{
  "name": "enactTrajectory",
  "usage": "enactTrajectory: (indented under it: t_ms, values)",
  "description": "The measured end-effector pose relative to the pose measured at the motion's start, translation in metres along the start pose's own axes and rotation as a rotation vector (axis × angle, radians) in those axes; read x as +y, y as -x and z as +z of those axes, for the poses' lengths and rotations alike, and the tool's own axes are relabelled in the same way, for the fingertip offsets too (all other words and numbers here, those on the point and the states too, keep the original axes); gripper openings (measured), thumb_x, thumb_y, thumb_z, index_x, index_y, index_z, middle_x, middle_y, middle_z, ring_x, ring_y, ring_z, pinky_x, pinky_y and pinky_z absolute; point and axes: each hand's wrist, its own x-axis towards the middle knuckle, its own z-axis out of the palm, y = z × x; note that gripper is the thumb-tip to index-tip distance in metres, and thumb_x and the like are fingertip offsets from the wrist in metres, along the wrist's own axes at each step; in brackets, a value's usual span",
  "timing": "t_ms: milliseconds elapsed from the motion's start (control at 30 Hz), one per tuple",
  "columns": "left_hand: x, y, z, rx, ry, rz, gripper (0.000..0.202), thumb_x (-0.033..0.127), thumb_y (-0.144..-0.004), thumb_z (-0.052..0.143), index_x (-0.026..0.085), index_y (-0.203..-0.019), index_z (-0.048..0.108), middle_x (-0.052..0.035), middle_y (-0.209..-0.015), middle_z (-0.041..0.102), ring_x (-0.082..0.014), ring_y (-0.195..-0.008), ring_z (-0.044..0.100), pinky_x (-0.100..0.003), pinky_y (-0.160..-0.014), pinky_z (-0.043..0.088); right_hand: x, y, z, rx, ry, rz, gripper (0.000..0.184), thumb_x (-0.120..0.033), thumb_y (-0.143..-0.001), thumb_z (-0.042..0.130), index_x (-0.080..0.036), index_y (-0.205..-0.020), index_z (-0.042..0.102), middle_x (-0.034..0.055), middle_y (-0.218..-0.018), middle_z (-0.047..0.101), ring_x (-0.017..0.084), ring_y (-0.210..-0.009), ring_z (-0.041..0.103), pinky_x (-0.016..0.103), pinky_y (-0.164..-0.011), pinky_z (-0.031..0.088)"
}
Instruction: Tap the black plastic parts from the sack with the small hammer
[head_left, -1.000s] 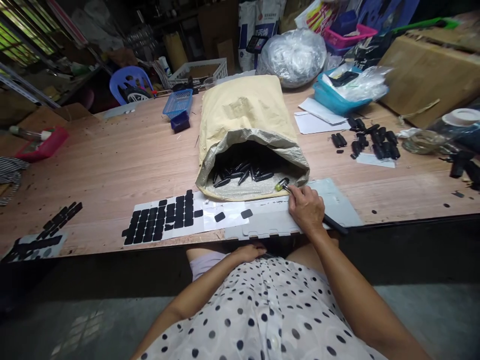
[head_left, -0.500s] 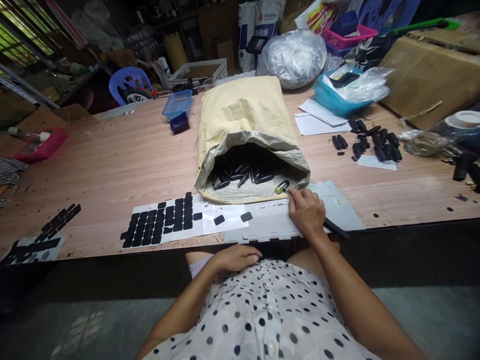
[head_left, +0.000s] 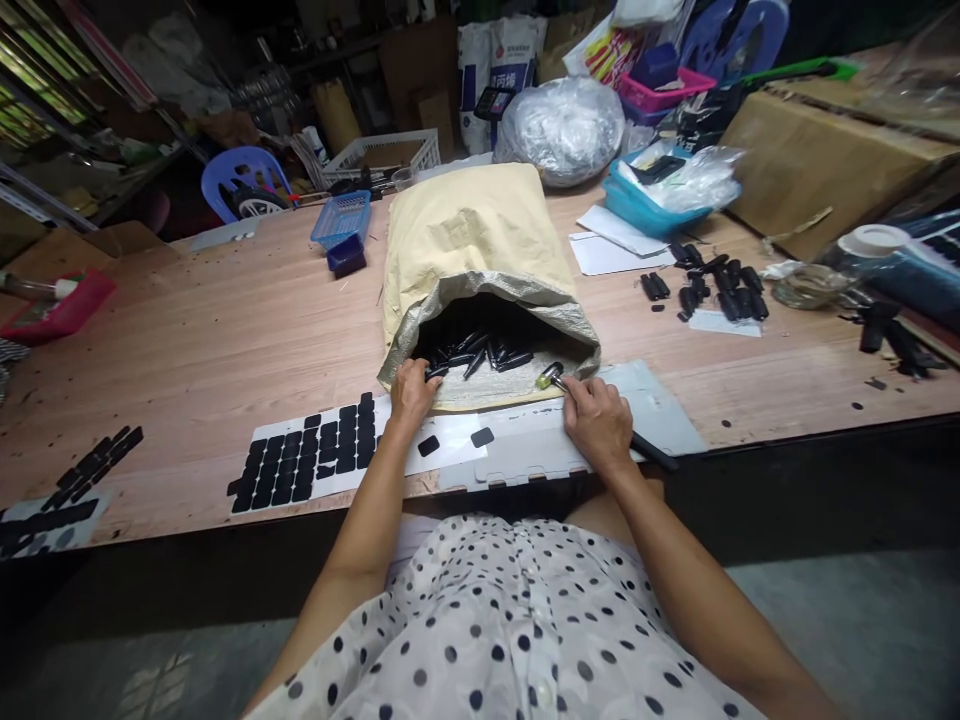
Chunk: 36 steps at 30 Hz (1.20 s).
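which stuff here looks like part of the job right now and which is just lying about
Seemingly in use:
black-handled tool, held in the right hand
yellow sack, with the left hand at its mouth
black pieces inside the sack

Probably just lying about:
blue basket
red tray
cardboard box
blue chair

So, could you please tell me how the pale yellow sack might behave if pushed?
The pale yellow sack would probably crumple at its wrinkled, thin-looking rim. The loose black pieces lying near that opening might slide or spill.
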Motion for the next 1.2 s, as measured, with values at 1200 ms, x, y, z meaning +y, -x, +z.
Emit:
enactTrajectory:
  t_ms: [1200]
  values:
    - [0.070,0.085,0.053,-0.210,0.418,0.368,0.013,0.024,-0.082,0.074,0.024,-0.095,0.076,-0.0036,-0.090,0.065,-0.0237,-0.094,0.054,-0.038,-0.087,0.045,-0.029,0.049,-0.065,-0.147,-0.405,-0.007,0.041,-0.029,-0.103,0.040,-0.030,-0.132,0.068,0.0056,-0.090,0.065,0.018,-0.082,0.065,0.026,-0.066,0.050]
